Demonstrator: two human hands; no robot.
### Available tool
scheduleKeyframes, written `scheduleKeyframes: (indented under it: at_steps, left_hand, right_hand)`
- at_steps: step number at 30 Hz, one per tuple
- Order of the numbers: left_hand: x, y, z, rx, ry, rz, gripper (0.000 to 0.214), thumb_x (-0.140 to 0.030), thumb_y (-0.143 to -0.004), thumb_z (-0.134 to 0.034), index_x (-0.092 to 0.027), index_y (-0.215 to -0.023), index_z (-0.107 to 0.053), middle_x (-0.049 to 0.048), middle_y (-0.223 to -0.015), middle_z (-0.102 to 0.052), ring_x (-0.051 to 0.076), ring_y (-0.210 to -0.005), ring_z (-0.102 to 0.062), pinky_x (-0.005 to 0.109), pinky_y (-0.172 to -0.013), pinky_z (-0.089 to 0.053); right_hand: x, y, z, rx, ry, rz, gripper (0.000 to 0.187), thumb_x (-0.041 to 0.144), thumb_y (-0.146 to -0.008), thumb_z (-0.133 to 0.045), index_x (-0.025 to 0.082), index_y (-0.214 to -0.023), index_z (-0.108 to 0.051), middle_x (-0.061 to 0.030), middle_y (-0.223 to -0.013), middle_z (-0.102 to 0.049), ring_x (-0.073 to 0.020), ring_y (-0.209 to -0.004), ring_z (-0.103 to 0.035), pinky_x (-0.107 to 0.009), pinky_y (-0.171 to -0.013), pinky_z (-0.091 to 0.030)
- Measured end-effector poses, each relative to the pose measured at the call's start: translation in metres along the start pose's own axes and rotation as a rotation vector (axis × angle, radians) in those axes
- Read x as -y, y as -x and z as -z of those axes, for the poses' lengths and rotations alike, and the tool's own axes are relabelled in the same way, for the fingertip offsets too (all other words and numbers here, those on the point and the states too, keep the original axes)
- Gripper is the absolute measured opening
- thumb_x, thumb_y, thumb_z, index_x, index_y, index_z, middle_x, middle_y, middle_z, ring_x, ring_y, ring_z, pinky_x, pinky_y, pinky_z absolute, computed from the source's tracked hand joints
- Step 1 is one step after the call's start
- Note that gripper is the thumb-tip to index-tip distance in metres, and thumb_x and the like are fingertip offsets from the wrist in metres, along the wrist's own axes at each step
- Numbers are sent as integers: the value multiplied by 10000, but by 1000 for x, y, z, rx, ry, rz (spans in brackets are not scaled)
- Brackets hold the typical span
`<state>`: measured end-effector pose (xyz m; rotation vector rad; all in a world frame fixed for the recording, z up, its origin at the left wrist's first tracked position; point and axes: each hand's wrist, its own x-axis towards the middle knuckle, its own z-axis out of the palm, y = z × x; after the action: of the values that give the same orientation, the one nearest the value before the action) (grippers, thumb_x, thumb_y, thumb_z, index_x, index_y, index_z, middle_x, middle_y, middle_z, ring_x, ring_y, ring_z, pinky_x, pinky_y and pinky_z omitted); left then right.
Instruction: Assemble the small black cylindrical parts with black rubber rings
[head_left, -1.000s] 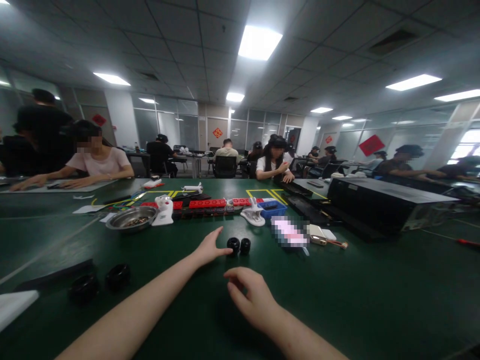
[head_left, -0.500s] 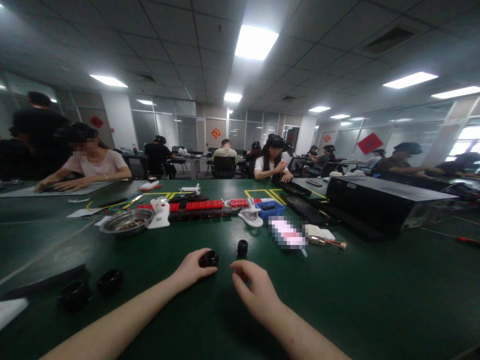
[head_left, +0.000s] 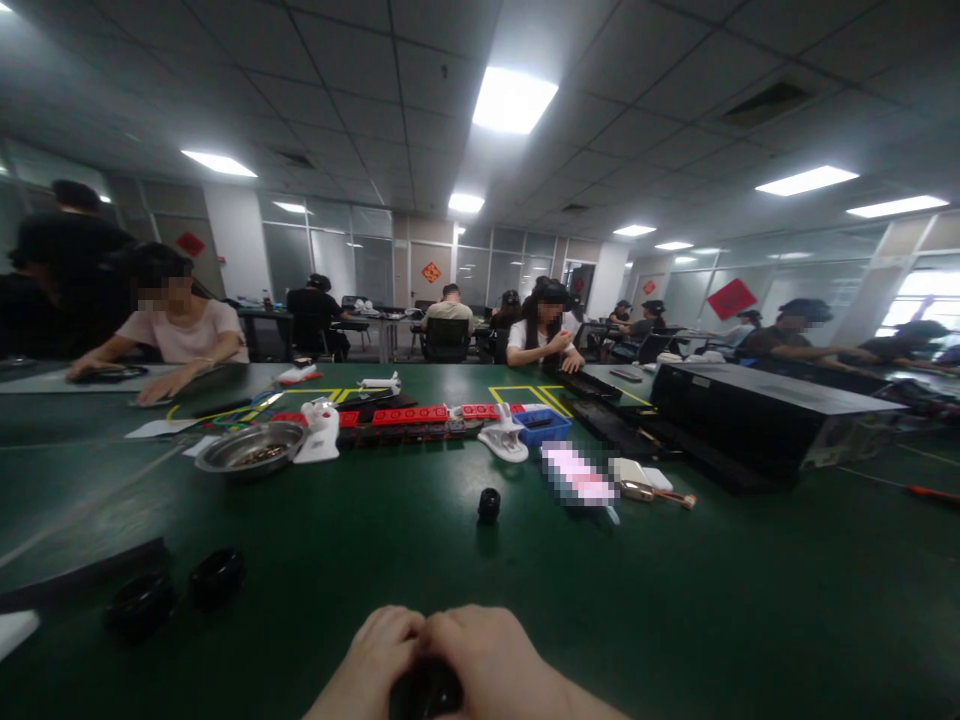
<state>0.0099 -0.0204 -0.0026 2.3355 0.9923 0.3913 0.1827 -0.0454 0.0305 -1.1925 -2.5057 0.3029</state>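
Note:
Close to the bottom edge, my left hand [head_left: 375, 655] and my right hand [head_left: 499, 660] meet with fingers wrapped round a black round part [head_left: 429, 690], glossy and hollow-looking. The fingers hide much of it, so its exact kind does not show. Farther out on the green table stands a smaller black cylindrical part [head_left: 489, 505], apart from both hands. To the left lie a black ring-shaped part [head_left: 217, 576] and a larger black ring-shaped part [head_left: 140, 603].
Behind are a metal bowl [head_left: 251, 448] holding small pieces, red blocks [head_left: 409, 415], a white stand [head_left: 504, 440], and a blue tray [head_left: 544, 427]. A large black case [head_left: 739, 415] sits at right. Co-workers sit across the table [head_left: 637, 600].
My left hand has brought the black round part back toward me, and my right hand has joined it there. The smaller black part stays standing on the table.

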Motion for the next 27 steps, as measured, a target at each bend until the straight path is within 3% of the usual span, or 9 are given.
scheduleKeyframes:
  at_steps: [3,8,10,16,19,22,24,27]
  left_hand:
    - [1,-1,-1,-23,-68,-31,328,-449,-670,-663,-298,-961,-641,43,-987,-571,261,-925,-490,406,-870,-394]
    - [5,-1,-4,8,-144,-12,337,-390,-691,-663,-352,-1024,-623,15,-1141,-525,286,-1042,-440,442,-927,-348]
    - [6,-2,-2,-9,-153,-6,289,-413,-700,-655,-345,-981,-647,14,-1144,-527,294,-1049,-436,455,-931,-341]
    - [-3,-2,5,-74,-166,1,296,-407,-631,-699,-275,-895,-679,54,-1134,-534,314,-1050,-443,481,-944,-324]
    - [-4,-3,2,-104,-118,29,431,-318,-561,-730,-208,-966,-633,83,-1079,-551,302,-1010,-471,458,-929,-354]
    - [-1,-6,-2,-124,-70,26,421,-270,-536,-731,-213,-938,-620,58,-1010,-566,273,-952,-498,413,-873,-401]
    - [1,-7,-2,-120,-53,-5,374,-323,-539,-747,-221,-880,-631,48,-1019,-564,273,-958,-495,404,-872,-397]
    - [-1,-7,2,-94,-43,-16,388,-415,-555,-751,-220,-871,-637,48,-1035,-555,275,-975,-487,397,-872,-389]
  right_hand:
    - [-1,-3,-5,59,55,37,394,518,-688,-627,175,-879,-594,-52,-828,-669,-186,-698,-615,-231,-611,-437]
    - [4,-2,5,-30,22,-124,293,447,-750,-605,167,-836,-601,-47,-810,-632,-164,-680,-597,-216,-554,-422]
    - [5,-1,7,-23,13,-123,275,442,-776,-581,173,-823,-609,-47,-801,-633,-163,-678,-597,-218,-560,-421]
    - [3,-1,4,77,-51,-72,561,437,-621,-710,149,-1071,-541,-91,-947,-626,-238,-819,-572,-301,-715,-452]
    - [5,1,14,132,-197,-29,443,267,-668,-677,176,-1078,-535,-73,-1034,-597,-225,-918,-538,-297,-809,-429]
    - [6,3,23,94,-392,45,541,117,-643,-652,182,-1151,-478,-70,-1168,-513,-192,-1054,-482,-255,-909,-374]
    - [6,3,24,25,-427,20,605,180,-611,-708,164,-1163,-460,-82,-1182,-478,-198,-1071,-463,-258,-919,-364]
    - [6,3,22,-30,-348,-156,596,361,-575,-751,166,-1084,-511,-68,-1030,-545,-222,-931,-518,-310,-821,-413]
